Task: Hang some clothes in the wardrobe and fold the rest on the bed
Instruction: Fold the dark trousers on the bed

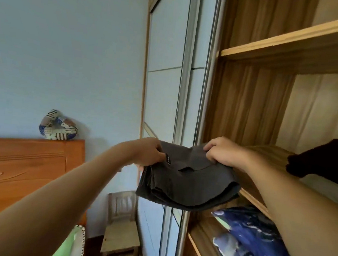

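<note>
1 folded dark grey garment (187,183), 2 hands on it. Left hand (151,153) grips its left edge and right hand (223,153) pinches its top right corner. The garment is held between them at the front edge of the wooden wardrobe shelf (269,152); contact with it is unclear. Soft layered cloth, small label. 1 black garment (326,161) lies on the same shelf, apart. 1 blue patterned bundle (256,239) sits on the shelf below.
</note>
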